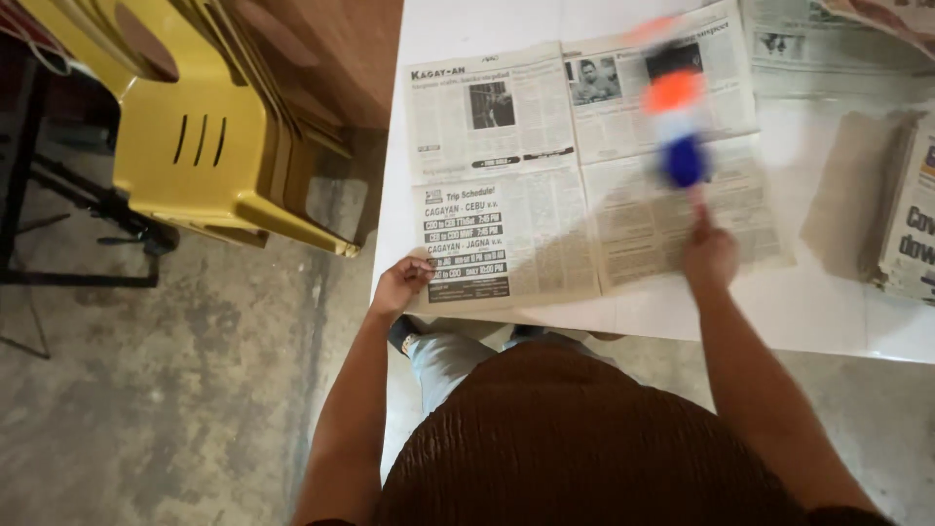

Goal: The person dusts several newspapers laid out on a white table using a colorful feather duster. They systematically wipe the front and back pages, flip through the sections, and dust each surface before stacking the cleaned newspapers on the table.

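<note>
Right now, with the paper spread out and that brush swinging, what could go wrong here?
The left hand pins only one corner of the newspaper, so it might slide or wrinkle. The brush in the right hand is blurred with motion and could fling whatever it carries onto the white table or the stack of papers.
</note>
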